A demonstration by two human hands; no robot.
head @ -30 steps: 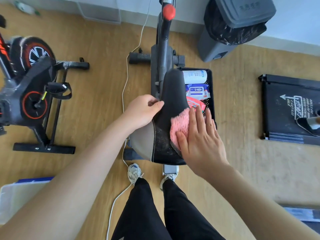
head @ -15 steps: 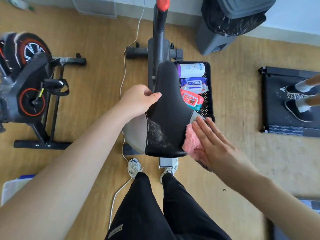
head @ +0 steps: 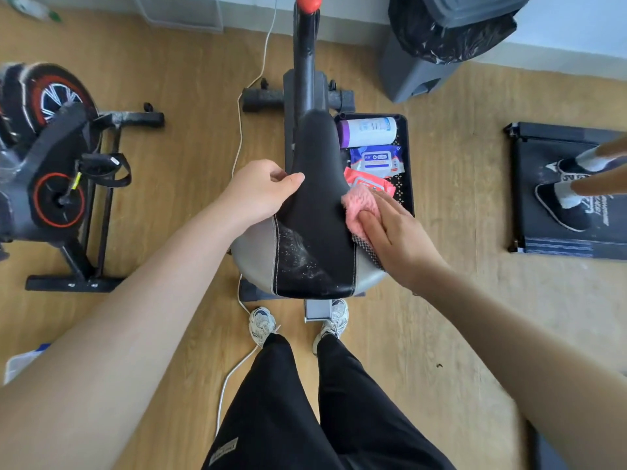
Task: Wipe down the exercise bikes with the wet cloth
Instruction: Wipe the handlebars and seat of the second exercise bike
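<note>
Left hand (head: 261,191) curls round the saddle's (head: 319,212) left edge, likely steadying it, while right hand's (head: 393,232) straight fingers press the cloth (head: 359,208) onto its right flank; rear shows pale specks, maybe dust.

Bright, even, diffuse light; no hard source visible. Shadows on the floor (head: 441,317) are soft and faint. Dull sheen on the saddle (head: 315,205), small glints on the bin bag (head: 451,39) at the top edge. Wide-angle barrel distortion: wall (head: 576,25) line bows, arms (head: 135,334) balloon toward the lower corners. Centre sharp. Left bike (head: 51,137) smeared at the left edge; feet (head: 563,195) at the right edge motion-blurred.
</note>
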